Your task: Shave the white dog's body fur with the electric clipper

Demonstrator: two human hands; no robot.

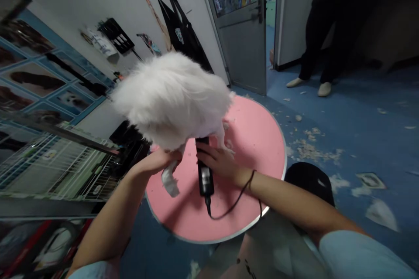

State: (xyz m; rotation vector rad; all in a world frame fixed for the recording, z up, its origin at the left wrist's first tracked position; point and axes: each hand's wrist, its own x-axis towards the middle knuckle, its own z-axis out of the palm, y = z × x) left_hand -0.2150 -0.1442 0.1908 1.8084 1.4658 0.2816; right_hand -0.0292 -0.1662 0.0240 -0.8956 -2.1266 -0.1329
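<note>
A small fluffy white dog (170,96) stands on a round pink table (255,139). My left hand (162,161) is closed round one of the dog's hind legs, whose white paw hangs down below my fingers. My right hand (219,161) grips a black electric clipper (204,170), its head pointing up under the dog's belly. The clipper's black cord (235,202) loops past my right wrist and across the table top.
Wire cages (59,165) stand at the left, below wall posters of dogs. Black aprons (183,30) hang on the wall beside a grey door (242,26). Another person's dark-trousered legs (321,30) stand at the back right. Fur clippings (310,148) litter the blue floor.
</note>
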